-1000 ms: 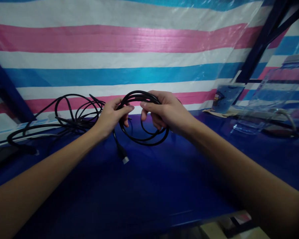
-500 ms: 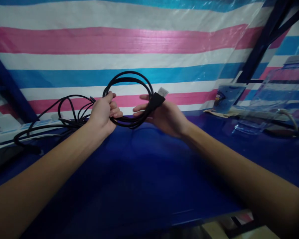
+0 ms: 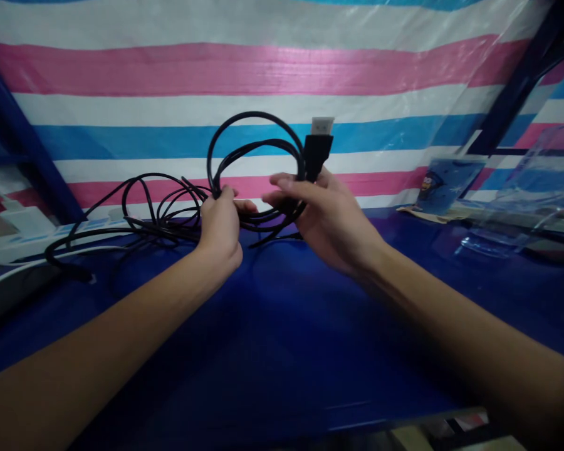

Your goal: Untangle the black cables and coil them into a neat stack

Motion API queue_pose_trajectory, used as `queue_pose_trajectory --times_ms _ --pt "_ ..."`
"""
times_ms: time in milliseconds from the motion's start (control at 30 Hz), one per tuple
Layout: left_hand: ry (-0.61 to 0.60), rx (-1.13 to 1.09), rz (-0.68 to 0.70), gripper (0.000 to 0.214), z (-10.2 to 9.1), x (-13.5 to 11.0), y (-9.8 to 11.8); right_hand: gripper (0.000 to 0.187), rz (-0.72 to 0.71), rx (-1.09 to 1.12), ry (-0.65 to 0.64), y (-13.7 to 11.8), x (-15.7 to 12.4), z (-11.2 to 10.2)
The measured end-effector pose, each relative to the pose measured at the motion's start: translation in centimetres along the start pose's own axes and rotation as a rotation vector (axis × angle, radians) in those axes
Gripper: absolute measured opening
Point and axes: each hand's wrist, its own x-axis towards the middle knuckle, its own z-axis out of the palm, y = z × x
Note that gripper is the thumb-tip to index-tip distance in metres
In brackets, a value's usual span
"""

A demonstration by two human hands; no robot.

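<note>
Above the blue worktop [image 3: 272, 351], both hands held a half-coiled black cable [image 3: 256, 147] up in front of the striped tarp [image 3: 282, 69].
Loose cable tangle [image 3: 136, 210] trailed left on the worktop and looked likely to snag or knot if pulled. Left hand [image 3: 220, 228] had its grip closed on the bunched strands at the coil's left side; loops arched above it and could spring loose if that pinch slackened. Right hand [image 3: 329, 216] was curled loosely round the coil's right side, plug [image 3: 317, 150] sticking up just above its fingers, prone to slip out.
</note>
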Motion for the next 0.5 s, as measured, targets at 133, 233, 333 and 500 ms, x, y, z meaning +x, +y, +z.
queue_pose_trajectory --times_ms 133,233,333,500 --pt "-0.132 0.192 0.033 0.032 0.5 -1.5 -2.1 0.005 0.012 -0.045 0.322 -2.0 1.5 -2.4" --pt "-0.225 0.080 -0.277 0.058 0.5 -2.4 -2.8 0.014 -0.030 -0.072 0.367 -4.1 2.3 -4.7" --pt "-0.394 -0.151 -0.508 0.065 0.6 -2.6 -2.3 0.016 0.029 -0.133 0.179 -4.9 2.2 -6.0" --pt "-0.451 -0.259 -0.253 0.043 0.7 -1.6 -0.5 0.008 0.204 -0.463 -0.089 -2.2 2.0 -7.2"
